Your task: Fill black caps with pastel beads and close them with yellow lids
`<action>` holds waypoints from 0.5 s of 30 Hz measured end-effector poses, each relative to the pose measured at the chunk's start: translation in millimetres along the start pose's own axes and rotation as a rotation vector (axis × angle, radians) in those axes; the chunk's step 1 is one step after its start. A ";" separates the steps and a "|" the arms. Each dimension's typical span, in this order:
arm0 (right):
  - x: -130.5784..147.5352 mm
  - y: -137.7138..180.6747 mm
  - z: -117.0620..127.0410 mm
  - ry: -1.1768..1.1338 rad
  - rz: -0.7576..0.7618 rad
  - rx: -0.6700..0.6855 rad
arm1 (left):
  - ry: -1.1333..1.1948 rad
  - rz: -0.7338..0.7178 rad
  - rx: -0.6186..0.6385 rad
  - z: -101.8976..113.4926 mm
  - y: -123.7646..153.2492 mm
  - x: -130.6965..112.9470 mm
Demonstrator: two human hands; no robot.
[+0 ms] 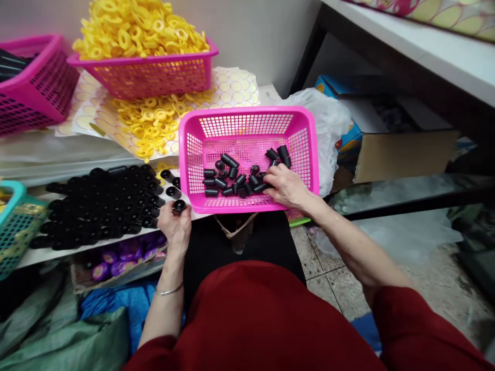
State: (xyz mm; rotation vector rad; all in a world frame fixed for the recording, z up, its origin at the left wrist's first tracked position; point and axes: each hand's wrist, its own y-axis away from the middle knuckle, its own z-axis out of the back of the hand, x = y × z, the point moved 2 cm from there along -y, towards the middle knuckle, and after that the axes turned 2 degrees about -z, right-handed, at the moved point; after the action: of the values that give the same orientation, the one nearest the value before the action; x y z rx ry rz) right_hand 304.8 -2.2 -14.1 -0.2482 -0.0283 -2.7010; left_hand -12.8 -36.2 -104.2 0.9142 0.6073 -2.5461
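Observation:
A pink basket (247, 116) sits in front of me with several small black cylinder caps (228, 178) loose on its floor. My right hand (284, 186) reaches into the basket's near right part, fingers curled on one or two black caps at the pile's edge. My left hand (175, 221) is closed round a single black cap (179, 205), held upright just left of the basket, beside a dense bed of upright black caps (100, 203) on a white board.
A pink basket heaped with yellow rings (141, 38) stands at the back, with more yellow rings (154, 121) spilled below it. Another pink basket (33, 82) is far left, a teal basket (15, 224) at left edge. A cardboard box (402, 149) and plastic bag (328, 123) lie right.

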 end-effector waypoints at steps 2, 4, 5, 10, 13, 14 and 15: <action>16.0 -13.3 -2.4 0.056 0.035 0.130 | -0.048 -0.012 -0.010 -5.2 -3.6 -0.2; 29.9 -26.1 -10.7 0.096 -0.009 0.220 | -0.067 -0.013 -0.012 -7.8 -4.9 -0.6; 35.5 -32.1 -16.0 0.114 -0.041 0.244 | -0.067 -0.016 -0.010 -8.0 -4.3 -1.0; 45.3 -52.2 -30.1 0.114 -0.097 0.203 | -0.067 -0.128 -0.100 4.6 7.8 -9.6; 35.5 -50.6 -20.7 -0.004 -0.154 0.132 | -0.053 -0.198 -0.200 20.1 11.3 -23.4; 30.9 -47.8 -16.2 -0.082 -0.172 0.089 | -0.038 -0.220 -0.213 24.6 9.9 -30.2; 26.4 -44.2 -12.2 -0.190 -0.183 0.046 | -0.017 -0.242 -0.216 28.2 7.2 -38.1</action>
State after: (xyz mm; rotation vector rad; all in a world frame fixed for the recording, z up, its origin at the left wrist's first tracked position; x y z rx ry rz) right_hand 260.8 26.4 -20.6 -0.5100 -0.1776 -2.8438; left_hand 3.9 -49.3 -61.2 0.7838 1.0200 -2.6250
